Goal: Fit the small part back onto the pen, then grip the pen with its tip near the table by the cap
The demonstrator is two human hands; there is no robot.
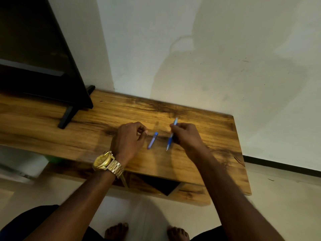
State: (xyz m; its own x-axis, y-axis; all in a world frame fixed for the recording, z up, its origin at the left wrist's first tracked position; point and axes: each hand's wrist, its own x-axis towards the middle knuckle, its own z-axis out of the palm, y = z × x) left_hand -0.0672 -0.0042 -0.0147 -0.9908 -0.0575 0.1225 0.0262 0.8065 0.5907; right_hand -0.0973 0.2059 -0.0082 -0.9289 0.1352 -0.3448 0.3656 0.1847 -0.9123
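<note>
A: Nearest the viewer, two bare feet [116,231] stand on the pale floor; above them both forearms reach over the front edge of the wooden desk [199,164]. How are the hands set?

B: The left hand [129,138], with a gold watch [104,161] at the wrist, has its fingers curled and apparently grips nothing; its fingertips sit just beside the blue cap [153,140], which lies loose on the desk. The right hand [186,136] pinches the blue pen [172,136] at mid-barrel, tip pointing toward the viewer and close to the desk.

A: What would doing this step well call for?

B: As a judgement: a firm pinch near the grip, the barrel kept steady and in line with the cap's open end, and the cap taken by its sides.

A: And what cannot be read?

B: Motion blur hides whether the pen tip touches the wood and which end of the cap is open. The left palm is unseen. Farther back, the dark screen [34,49] on its stand is cut off at the left edge.
</note>
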